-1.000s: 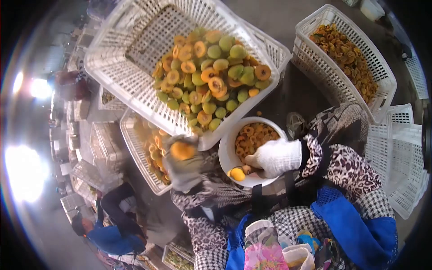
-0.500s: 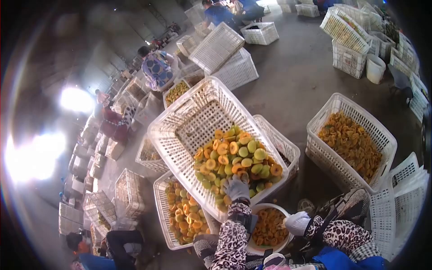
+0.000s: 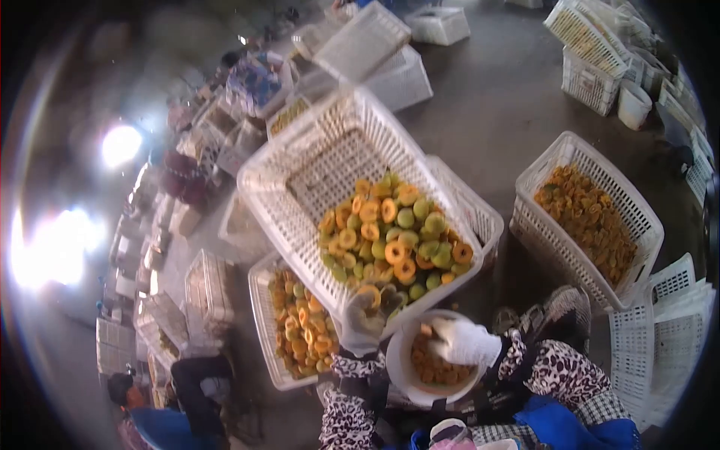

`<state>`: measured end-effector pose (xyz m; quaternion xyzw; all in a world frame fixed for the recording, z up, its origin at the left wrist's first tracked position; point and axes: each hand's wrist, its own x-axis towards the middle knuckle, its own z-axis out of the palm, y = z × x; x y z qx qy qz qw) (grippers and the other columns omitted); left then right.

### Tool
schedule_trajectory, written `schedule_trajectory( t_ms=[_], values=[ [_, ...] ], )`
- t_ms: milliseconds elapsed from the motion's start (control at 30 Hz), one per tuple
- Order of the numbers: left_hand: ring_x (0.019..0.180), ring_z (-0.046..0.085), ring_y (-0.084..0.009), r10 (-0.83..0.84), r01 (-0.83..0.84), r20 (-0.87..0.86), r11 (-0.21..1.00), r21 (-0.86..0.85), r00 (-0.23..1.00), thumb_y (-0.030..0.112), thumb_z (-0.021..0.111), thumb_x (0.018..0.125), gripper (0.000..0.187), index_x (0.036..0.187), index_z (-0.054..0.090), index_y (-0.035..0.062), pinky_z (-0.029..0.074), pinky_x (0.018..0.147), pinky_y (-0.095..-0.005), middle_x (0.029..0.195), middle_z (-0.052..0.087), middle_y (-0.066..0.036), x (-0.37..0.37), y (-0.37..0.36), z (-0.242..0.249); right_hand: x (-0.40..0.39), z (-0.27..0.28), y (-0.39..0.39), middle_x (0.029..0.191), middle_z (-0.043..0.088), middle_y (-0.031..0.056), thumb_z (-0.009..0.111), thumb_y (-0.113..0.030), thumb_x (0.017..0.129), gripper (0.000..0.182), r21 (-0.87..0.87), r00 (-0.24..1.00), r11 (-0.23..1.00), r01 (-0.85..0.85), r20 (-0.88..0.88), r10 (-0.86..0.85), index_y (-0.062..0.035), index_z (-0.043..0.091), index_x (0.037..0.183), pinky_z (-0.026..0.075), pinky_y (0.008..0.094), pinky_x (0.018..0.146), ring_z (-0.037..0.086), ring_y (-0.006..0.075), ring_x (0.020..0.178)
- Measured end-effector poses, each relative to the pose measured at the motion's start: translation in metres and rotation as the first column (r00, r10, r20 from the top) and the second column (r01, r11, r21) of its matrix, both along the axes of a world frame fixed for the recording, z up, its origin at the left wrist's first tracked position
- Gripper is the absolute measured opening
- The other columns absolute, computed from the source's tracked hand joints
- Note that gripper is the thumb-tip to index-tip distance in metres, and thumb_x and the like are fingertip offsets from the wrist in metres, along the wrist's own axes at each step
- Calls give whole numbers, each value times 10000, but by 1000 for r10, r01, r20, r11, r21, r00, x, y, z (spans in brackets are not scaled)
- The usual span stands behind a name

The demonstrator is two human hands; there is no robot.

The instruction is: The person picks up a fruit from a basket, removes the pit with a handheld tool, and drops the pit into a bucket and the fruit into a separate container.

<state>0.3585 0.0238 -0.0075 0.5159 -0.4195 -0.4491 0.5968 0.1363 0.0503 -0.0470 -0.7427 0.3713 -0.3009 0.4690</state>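
A large white crate tilts toward me, its lower end heaped with halved green and orange fruit. At its near corner is my left hand, gloved in grey, with its fingers curled round a fruit half. My right hand, in a white glove, is over the white bucket, its fingers pinched at a small orange piece. Orange fruit pieces lie inside the bucket, partly hidden by that hand.
Right of me stands a crate of orange fruit pieces, with empty crates beside it. Another fruit-filled crate sits at lower left. A person in blue is at the bottom left; other people and stacked crates stand farther back.
My left hand has moved left and down to the crate's near corner. My right hand has moved left, from the bucket's rim to over the bucket. The view has shifted slightly.
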Motion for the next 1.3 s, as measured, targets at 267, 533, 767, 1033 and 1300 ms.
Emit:
schedule_trajectory(
  t_ms=[267, 533, 767, 1033, 1300],
  values=[
    [957, 608, -323, 188, -15, -695, 969, 248, 694, 385, 442, 996, 444, 1241, 479, 18, 480, 950, -504, 1032, 613, -162, -17, 16, 31, 42, 74, -20, 750, 608, 182, 626, -335, 831, 331, 64, 973, 997, 38, -230, -23, -23, 522, 869, 500, 451, 672, 624, 379, 766],
    [931, 622, -221, -24, 50, -156, 985, 167, 987, 31, 485, 969, 254, 1210, 466, -47, 545, 828, -296, 1034, 611, -168, -11, 33, 17, 64, 73, -27, 698, 614, 176, 577, -258, 878, 284, 85, 884, 994, -66, -457, 97, 0, 493, 959, 508, 444, 585, 637, 374, 670],
    [899, 623, -185, 23, 168, -516, 932, 321, 857, 41, 462, 970, 195, 1139, 514, -41, 522, 785, -275, 1027, 631, -142, -8, 32, 32, 77, 44, -13, 798, 643, 172, 533, -181, 904, 179, 231, 929, 970, 79, -370, 13, -17, 530, 979, 529, 424, 612, 653, 346, 723],
    [782, 647, -184, -141, 80, 223, 962, 260, 965, -51, 515, 856, 211, 1066, 539, -59, 529, 697, -276, 934, 651, -133, -3, 36, 20, 78, 54, 8, 808, 668, 124, 503, -229, 908, 215, 67, 826, 987, 147, -558, -85, -60, 601, 998, 523, 431, 666, 665, 330, 740],
    [730, 636, -212, -21, 24, -12, 911, 412, 1000, 324, 335, 1028, 447, 954, 581, -42, 536, 701, -304, 835, 644, -144, -27, 27, 43, 48, 58, -30, 749, 620, 170, 522, -227, 817, 310, 711, 913, 656, -252, -50, 405, 6, 577, 1014, 537, 370, 556, 660, 279, 667]
  ],
)
